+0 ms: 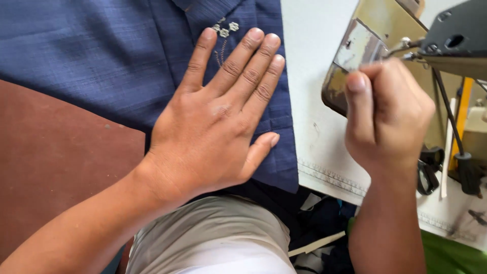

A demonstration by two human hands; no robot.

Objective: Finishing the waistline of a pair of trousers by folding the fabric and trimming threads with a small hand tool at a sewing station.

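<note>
One hand (218,122) flat on blue cloth (101,56)

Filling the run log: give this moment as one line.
left hand: flat on blue fabric | right hand: fingers closed at sewing machine | scissors: untouched

Fabric (101,56): upper left to centre of frame, lying over table surface (45,167) at left. Left hand (218,122): flat on fabric, centre. Embroidered motif (225,28): above fingertips, top centre. Sewing machine (406,45): upper right. Right hand (388,111): right, against machine. Scissors (428,170): just right of that wrist.
</note>
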